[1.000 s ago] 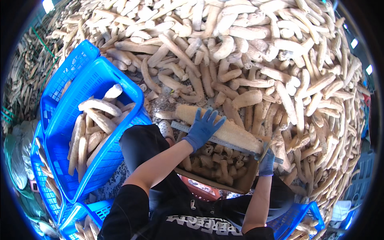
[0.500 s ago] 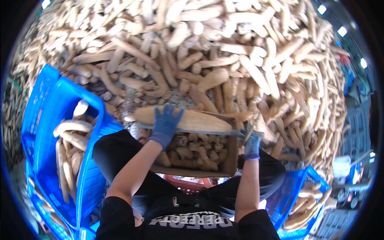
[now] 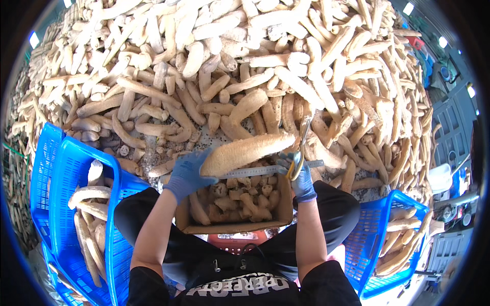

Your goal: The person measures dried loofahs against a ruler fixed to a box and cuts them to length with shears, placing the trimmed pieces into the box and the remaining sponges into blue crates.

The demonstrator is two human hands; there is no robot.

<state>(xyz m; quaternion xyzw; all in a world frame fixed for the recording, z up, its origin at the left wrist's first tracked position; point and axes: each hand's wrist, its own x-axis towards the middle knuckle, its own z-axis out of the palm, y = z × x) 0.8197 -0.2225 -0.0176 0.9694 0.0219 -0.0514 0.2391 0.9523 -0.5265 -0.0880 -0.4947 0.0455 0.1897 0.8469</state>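
My left hand (image 3: pixel 191 173), in a blue glove, is closed around the left end of a long tan loofah (image 3: pixel 245 154), its surface fibrous. The loofah slants up to the right over a cardboard box (image 3: pixel 237 228). My gloved right hand (image 3: pixel 303 178) grips scissors (image 3: pixel 296 166) with yellow handles, blades pointing up beside the loofah's right end. Below the loofah, a pale ruler (image 3: pixel 255 171) crosses the box's far edge and passes by my right hand; whether that hand also holds it I cannot tell. Short loofah pieces (image 3: pixel 245 199) lie inside the box.
A large heap of loofahs (image 3: pixel 204 76) spreads ahead. At my left stands a blue plastic crate (image 3: pixel 61 204) with loofahs in it; another blue crate (image 3: pixel 365 245) with loofahs is at my right. Under the box shows a red perforated basket (image 3: pixel 237 242).
The loofah's right end has risen and it has moved right. My left hand has shifted from its top to its left end. The scissors now point up in my right hand.
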